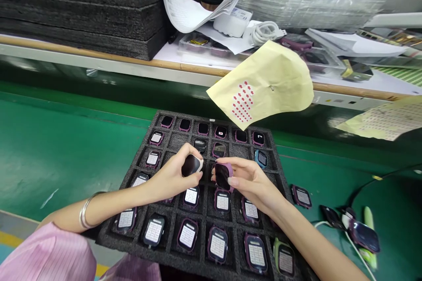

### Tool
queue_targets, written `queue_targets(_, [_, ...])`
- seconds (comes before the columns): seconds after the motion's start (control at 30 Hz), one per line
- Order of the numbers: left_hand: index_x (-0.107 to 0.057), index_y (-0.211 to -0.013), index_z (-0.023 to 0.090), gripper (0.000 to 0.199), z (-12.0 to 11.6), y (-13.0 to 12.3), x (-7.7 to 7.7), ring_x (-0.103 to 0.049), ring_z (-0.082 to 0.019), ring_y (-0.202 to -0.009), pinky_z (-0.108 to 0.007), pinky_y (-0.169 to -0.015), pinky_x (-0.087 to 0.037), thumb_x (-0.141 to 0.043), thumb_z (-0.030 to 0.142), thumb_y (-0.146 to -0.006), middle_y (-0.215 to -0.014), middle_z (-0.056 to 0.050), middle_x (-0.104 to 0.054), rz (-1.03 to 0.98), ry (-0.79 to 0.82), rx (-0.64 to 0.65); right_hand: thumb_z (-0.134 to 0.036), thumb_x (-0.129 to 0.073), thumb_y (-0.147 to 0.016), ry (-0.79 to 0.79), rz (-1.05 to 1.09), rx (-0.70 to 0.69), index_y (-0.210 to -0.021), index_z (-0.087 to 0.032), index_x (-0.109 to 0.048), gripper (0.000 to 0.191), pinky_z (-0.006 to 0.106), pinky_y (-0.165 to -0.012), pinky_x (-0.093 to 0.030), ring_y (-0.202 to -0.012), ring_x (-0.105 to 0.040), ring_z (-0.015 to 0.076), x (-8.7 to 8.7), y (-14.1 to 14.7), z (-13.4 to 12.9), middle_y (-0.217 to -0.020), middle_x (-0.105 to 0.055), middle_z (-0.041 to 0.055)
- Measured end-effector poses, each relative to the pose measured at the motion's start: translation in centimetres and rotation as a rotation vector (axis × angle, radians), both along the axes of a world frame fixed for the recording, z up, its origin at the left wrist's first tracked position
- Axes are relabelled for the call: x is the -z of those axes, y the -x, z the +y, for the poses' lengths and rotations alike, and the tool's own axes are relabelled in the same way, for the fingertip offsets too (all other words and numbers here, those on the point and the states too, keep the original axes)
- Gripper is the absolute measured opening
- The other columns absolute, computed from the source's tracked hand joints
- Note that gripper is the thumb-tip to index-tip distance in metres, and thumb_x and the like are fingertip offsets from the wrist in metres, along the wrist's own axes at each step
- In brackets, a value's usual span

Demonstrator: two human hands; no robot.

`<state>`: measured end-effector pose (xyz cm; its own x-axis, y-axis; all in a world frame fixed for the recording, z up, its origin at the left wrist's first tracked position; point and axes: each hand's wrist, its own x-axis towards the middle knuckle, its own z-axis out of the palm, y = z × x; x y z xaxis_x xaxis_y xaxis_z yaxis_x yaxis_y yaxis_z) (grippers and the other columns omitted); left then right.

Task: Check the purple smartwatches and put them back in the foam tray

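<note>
Above a black foam tray divided into compartments, both of my hands are closed on watch bodies. My left hand grips a light-framed smartwatch with a dark screen. In my right hand is a purple smartwatch, held by its edges, its screen dark. Several purple-framed watches lie in the compartments, many with a white keypad-like pattern on the screen, such as the watch near the front. A blue watch and a green watch sit along the tray's right side.
On the green mat to the right lie a purple watch and another watch beside cables. A yellow sheet with red arrow stickers hangs from the shelf edge. Black foam trays are stacked on the shelf, near papers and a coiled cable.
</note>
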<state>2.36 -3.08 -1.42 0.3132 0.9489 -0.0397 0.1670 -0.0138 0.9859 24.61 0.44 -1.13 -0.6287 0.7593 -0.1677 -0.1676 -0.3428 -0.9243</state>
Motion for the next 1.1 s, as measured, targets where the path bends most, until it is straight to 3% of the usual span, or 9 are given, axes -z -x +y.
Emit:
queue_targets(0.13, [-0.044, -0.098, 0.021, 0.024, 0.11, -0.23, 0.06, -0.04, -0.012, -0.065, -0.024, -0.06, -0.033, -0.056, 0.015, -0.078, -0.079, 0.003, -0.043, -0.009, -0.045, -0.038, -0.027, -0.08, -0.073, 0.003, -0.004, 0.011, -0.108, -0.024, -0.071, 0.037, 0.039, -0.09, -0.049, -0.094, -0.067, 0.0236, 0.05, 0.1, 0.02, -0.101, -0.072, 0.0074])
queue_targets(0.37, [-0.044, -0.092, 0.021, 0.026, 0.17, -0.11, -0.04, -0.04, -0.011, -0.065, -0.022, -0.059, -0.032, -0.055, 0.009, -0.072, -0.075, 0.005, -0.042, 0.086, -0.025, -0.028, -0.022, -0.081, -0.072, 0.006, 0.003, -0.009, -0.106, -0.022, -0.072, 0.035, 0.031, -0.08, -0.051, -0.087, -0.067, 0.0207, 0.19, -0.02, -0.29, -0.095, -0.073, 0.0071])
queue_targets(0.8, [-0.042, -0.095, 0.022, 0.025, -0.06, -0.02, -0.35, -0.039, -0.011, -0.065, -0.023, -0.059, -0.032, -0.054, 0.012, -0.076, -0.076, 0.004, -0.041, 0.049, -0.021, -0.021, -0.027, -0.08, -0.071, -0.039, -0.04, 0.02, -0.105, -0.022, -0.072, 0.035, 0.039, -0.086, -0.05, -0.089, -0.067, 0.0247, -0.17, 0.06, -0.29, -0.095, -0.073, 0.008])
queue_targets(1.1, [-0.041, -0.095, 0.022, 0.026, -0.01, 0.05, -0.56, -0.038, -0.01, -0.064, -0.022, -0.058, -0.031, -0.053, 0.009, -0.076, -0.076, 0.005, -0.039, 0.018, -0.002, 0.009, -0.026, -0.079, -0.074, -0.059, -0.034, -0.004, -0.105, -0.022, -0.071, 0.032, 0.034, -0.08, -0.05, -0.087, -0.065, 0.0229, -0.48, 0.06, -0.51, -0.093, -0.072, 0.0065])
